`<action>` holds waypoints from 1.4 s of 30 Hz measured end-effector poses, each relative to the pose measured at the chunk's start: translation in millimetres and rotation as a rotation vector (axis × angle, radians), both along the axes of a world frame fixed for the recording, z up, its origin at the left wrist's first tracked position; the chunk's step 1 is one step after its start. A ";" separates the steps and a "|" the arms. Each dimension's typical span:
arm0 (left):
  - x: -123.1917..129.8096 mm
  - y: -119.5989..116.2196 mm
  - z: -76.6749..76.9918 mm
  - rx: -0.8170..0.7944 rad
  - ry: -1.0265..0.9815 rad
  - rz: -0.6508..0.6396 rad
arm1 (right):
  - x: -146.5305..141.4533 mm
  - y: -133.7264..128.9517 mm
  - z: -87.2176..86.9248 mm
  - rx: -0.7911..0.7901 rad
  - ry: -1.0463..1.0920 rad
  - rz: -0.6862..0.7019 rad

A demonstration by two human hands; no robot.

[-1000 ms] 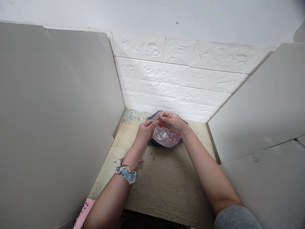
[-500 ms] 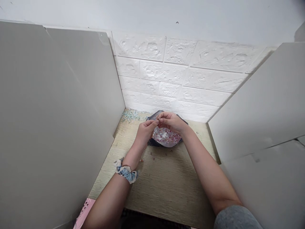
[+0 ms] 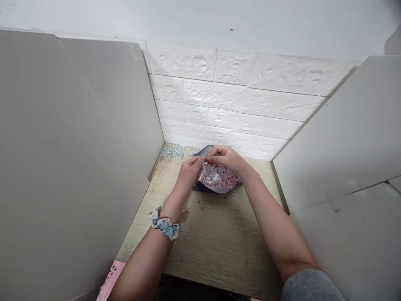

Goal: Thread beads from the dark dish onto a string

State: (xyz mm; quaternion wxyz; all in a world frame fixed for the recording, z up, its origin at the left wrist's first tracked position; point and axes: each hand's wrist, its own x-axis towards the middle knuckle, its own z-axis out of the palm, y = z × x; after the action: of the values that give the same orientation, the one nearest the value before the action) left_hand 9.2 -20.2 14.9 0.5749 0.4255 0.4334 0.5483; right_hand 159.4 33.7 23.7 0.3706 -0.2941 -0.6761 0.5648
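Fingertips meet in front of the back wall, above an open dark bag (image 3: 206, 188) that holds many small pink, red and clear beads (image 3: 217, 175). My left hand (image 3: 189, 170) pinches thumb against forefinger at the bag's left rim. Just right of it my right hand (image 3: 226, 159) also pinches, with its fingers curled and touching the left fingertips. Whatever lies between the fingertips is too small to make out. A few orange-white beads (image 3: 185, 210) show beside my left wrist, which wears a blue and white scrunchie (image 3: 165, 223).
Pale blue-green beads (image 3: 172, 151) lie scattered at the table's back left corner. Grey-white panels (image 3: 94, 146) (image 3: 341, 138) stand left and right of the wooden table (image 3: 219, 242), with a white brick-patterned wall (image 3: 219, 96) behind. A pink perforated object (image 3: 109, 278) sits at the lower left.
The fingertips of both hands have shifted slightly and now press closer together, with the right fingers a little flatter. The bag stays in place.
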 end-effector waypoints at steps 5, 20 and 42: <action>-6.5 2.5 -0.7 0.024 -0.061 -0.001 | -8.0 -11.2 9.8 0.226 -0.061 -0.101; -8.8 2.6 1.0 0.126 -0.321 0.166 | -27.9 3.2 -38.7 0.553 -0.747 -0.194; -3.7 2.2 -0.9 0.030 -0.140 0.237 | -25.4 9.1 -35.1 0.326 -0.531 -0.262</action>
State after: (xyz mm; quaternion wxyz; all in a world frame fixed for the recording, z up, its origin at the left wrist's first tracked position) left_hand 5.5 -17.9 14.1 0.5284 0.3404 0.4313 0.6472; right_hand 134.0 42.8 -11.4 0.2930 -0.4524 -0.7869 0.3005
